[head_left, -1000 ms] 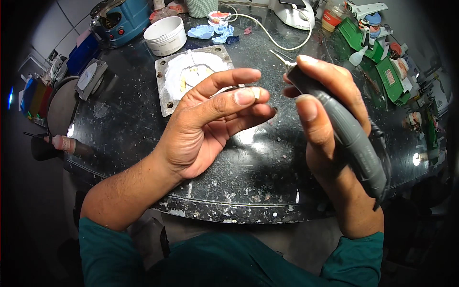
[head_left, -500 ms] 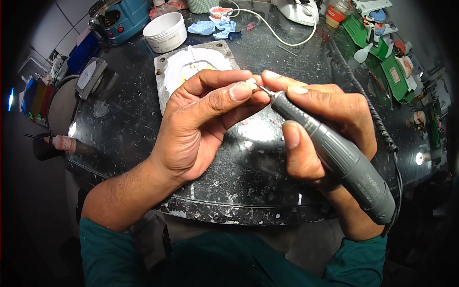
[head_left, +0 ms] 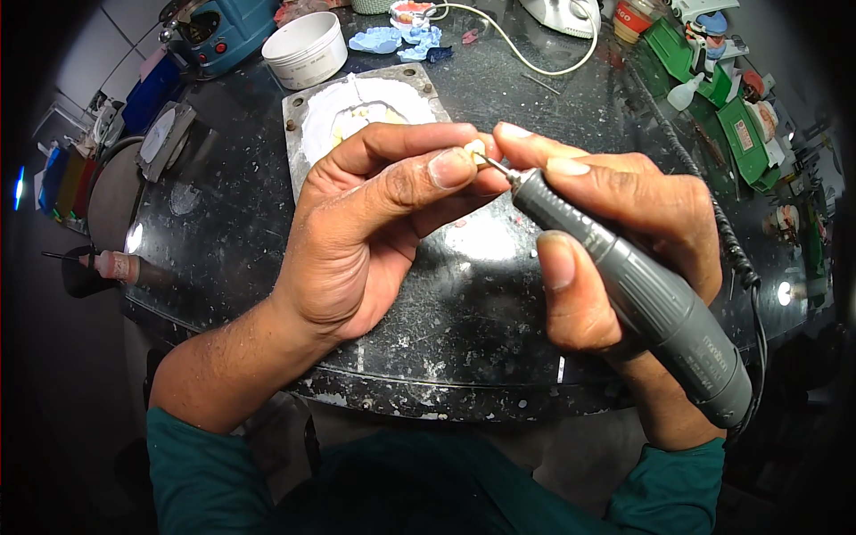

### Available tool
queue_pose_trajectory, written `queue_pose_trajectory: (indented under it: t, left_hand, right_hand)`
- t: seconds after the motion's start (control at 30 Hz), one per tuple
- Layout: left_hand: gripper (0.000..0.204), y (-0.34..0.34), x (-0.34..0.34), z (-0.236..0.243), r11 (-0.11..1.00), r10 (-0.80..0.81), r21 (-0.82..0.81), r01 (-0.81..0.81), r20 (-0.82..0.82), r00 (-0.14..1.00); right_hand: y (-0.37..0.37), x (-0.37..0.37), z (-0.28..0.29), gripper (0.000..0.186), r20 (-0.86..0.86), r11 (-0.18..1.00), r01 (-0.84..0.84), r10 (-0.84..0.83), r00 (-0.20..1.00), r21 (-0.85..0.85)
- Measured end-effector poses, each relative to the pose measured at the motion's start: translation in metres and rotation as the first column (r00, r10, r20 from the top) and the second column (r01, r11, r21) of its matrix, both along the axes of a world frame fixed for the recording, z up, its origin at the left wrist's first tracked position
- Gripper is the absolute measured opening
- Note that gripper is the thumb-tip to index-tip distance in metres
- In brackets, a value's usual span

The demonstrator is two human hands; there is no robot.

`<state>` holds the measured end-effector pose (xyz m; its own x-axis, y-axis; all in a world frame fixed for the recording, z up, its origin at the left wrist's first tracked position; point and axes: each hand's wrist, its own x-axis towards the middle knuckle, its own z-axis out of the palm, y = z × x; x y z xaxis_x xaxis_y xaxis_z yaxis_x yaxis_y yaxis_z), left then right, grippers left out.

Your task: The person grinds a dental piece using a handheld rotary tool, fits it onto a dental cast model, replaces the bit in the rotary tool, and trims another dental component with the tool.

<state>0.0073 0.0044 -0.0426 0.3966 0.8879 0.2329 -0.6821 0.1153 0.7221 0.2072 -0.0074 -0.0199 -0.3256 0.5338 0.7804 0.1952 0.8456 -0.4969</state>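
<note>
Between the thumb and fingertips of my left hand [head_left: 374, 205] is pinched a small cream-coloured artificial tooth [head_left: 476, 150]. My right hand [head_left: 637, 214] wraps round a dark grey rotary handpiece [head_left: 655, 308], thumb below and fingers above. Its thin metal bur points up and left at the tooth; whether the tip touches cannot be told. Behind my left hand lies a metal flask half [head_left: 292, 134] filled with white plaster [head_left: 334, 102], with several yellowish teeth set in its hollow. My left fingers partly hide it.
A white tub [head_left: 305, 52] and blue impression pieces [head_left: 379, 40] stand at the back. A coiled handpiece cord [head_left: 736, 254] runs along the right, near green racks [head_left: 744, 143] with dental models. At left are a blue machine [head_left: 218, 36], a plaster-filled plate [head_left: 165, 138] and a pinkish bottle [head_left: 119, 267].
My right hand and the handpiece have shifted slightly right and down. The tooth appears turned a little in my left fingers, and the view has shifted slightly.
</note>
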Motion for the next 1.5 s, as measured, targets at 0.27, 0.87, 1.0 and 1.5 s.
queue_pose_trajectory:
  t: [0.27, 0.87, 1.0, 1.5]
  left_hand:
    - [0.023, -0.0001, -0.0004, 0.0007, 1.000, -0.003, 0.002, 0.003, 0.005, 1.000]
    - [0.024, -0.0015, -0.0005, 0.0020, 1.000, 0.000, 0.002, 0.000, 0.013, 1.000]
    - [0.025, -0.0006, -0.0012, 0.0007, 1.000, -0.004, 0.000, 0.004, 0.007, 1.000]
    - [0.025, -0.0014, -0.0015, 0.0014, 0.999, -0.021, -0.033, 0.021, 0.011, 1.000]
  right_hand:
    - [0.0018, 0.0004, -0.0032, 0.029, -0.001, 0.998, 0.008, -0.008, 1.000, 0.057]
    - [0.0002, 0.0023, 0.0018, 0.028, 0.050, 0.999, 0.016, -0.018, 0.999, 0.046]
    - [0.0005, 0.0030, 0.0017, 0.028, 0.054, 0.999, 0.027, -0.029, 0.998, 0.034]
    - [0.0014, 0.0039, 0.0019, 0.028, 0.067, 0.998, 0.042, -0.045, 0.997, 0.039]
